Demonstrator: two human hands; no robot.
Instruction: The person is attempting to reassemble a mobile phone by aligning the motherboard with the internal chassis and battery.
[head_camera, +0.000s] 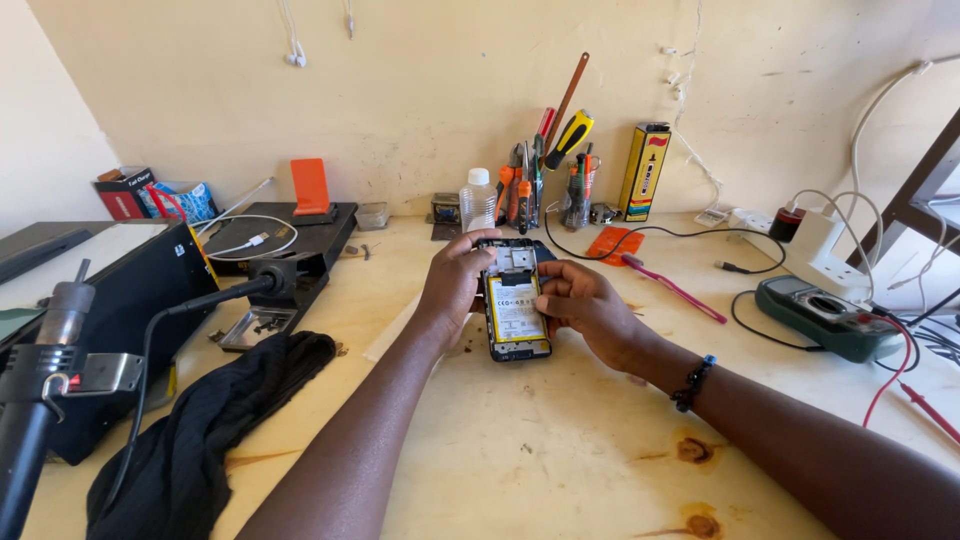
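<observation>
Both hands are on the phone (517, 305), which is held just above the middle of the wooden table (560, 450), open side up. The left hand (452, 280) wraps its fingers around the left edge and top corner, thumb pressed against the side. The right hand (580, 300) grips the right edge, its thumb laid over the yellow-labelled battery (517, 310).

The back cover is already off, so the battery and the upper boards are bare. The battery sits in its bay, and I can't tell whether anything is unplugged yet; by my reckoning this is early in the strip-down.

Neither hand holds a tool. The screwdrivers and pliers stand in their holder (540, 180) by the wall, well apart, a pink toothbrush (675, 288) lies to the right, and a green meter (825, 315) beyond that.
</observation>
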